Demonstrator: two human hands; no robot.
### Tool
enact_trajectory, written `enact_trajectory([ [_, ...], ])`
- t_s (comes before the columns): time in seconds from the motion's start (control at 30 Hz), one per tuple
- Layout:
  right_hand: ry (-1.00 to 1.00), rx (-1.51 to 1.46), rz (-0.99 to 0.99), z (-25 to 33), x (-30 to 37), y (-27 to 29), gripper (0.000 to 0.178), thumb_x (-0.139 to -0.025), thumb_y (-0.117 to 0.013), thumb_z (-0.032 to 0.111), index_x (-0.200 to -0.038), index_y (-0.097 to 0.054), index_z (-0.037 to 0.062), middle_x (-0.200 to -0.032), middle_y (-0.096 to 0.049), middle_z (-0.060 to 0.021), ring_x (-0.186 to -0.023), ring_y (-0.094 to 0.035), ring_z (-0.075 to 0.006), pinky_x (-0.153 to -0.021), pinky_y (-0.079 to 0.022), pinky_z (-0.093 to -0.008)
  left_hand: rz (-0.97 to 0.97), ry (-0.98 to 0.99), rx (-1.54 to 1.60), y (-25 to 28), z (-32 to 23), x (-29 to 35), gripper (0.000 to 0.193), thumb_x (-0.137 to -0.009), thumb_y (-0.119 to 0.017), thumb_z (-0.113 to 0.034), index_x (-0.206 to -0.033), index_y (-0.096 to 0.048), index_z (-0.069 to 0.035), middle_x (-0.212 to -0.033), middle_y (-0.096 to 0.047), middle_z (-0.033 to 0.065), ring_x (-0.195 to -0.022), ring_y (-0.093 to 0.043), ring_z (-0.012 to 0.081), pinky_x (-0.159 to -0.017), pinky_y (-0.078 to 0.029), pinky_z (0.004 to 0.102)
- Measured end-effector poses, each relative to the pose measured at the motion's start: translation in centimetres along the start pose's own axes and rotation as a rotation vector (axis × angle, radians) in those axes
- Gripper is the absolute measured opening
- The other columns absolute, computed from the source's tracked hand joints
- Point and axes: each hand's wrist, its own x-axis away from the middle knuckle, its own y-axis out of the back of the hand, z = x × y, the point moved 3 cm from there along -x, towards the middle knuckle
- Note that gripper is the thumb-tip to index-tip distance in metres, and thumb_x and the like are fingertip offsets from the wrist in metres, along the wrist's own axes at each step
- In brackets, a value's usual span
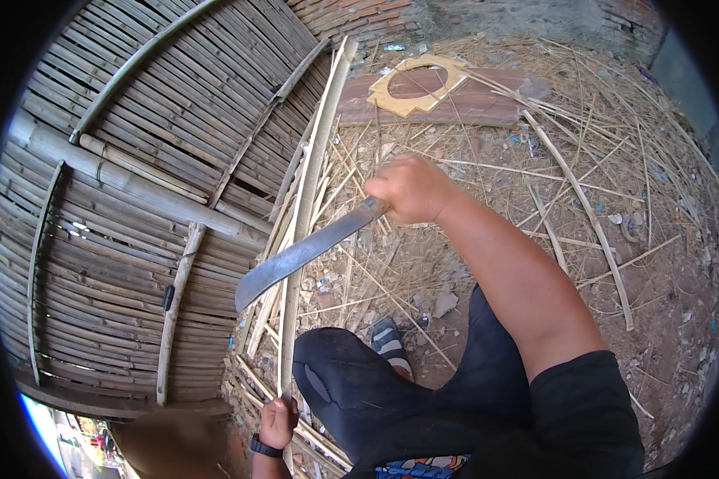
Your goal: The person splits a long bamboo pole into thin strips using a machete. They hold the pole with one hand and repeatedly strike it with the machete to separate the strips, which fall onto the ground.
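Observation:
My right hand [414, 189] is closed around the handle of a machete [307, 251]. Its broad grey blade points down to the left and crosses in front of a long split bamboo strip [317, 152]. That strip runs from the far end of the yard back toward me, beside my left knee. Near its lower end my left hand [278, 423], with a dark watch on the wrist, is wrapped around it. Whether the blade touches the bamboo I cannot tell.
A slatted bamboo wall [136, 263] with pole supports rises on the left. Thin bamboo slivers and longer strips [587, 211] litter the dirt floor. Farther off, a yellowish board with a round hole [382, 97] lies on a brown panel [487, 106], before a brick wall [519, 24].

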Motion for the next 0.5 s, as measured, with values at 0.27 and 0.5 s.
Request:
enact_trajectory([
  [0.27, -0.710, -0.132, 0.176, -6.9, 4.2, -1.1, 0.015, -0.083, -0.070, 0.019, -0.097, -0.068, 0.0136, -0.077, -0.067, -0.0124, -0.082, -0.070, -0.0320, -0.075, -0.056, -0.0442, 0.103, 0.141, -0.169, 1.2, 0.3, 0.1, 0.058, -0.107, -0.037, -0.050, -0.071, -0.051, -0.007, -0.060, -0.044, -0.0040, -0.055, -0.038, 0.0056, -0.052, -0.031, 0.0244],
  [0.5, -0.545, -0.156, 0.194, -5.7, 3.1, -1.8, 0.016, -0.085, -0.067, 0.020, -0.099, -0.069, 0.0122, -0.085, -0.070, -0.0118, -0.086, -0.070, -0.0323, -0.077, -0.056, -0.0442, 0.096, 0.134, -0.125, 1.0, -0.7, -0.3, 0.059, -0.106, -0.037, -0.055, -0.081, -0.057, -0.005, -0.057, -0.042, -0.0055, -0.049, -0.036, 0.0051, -0.046, -0.027, 0.0239],
])
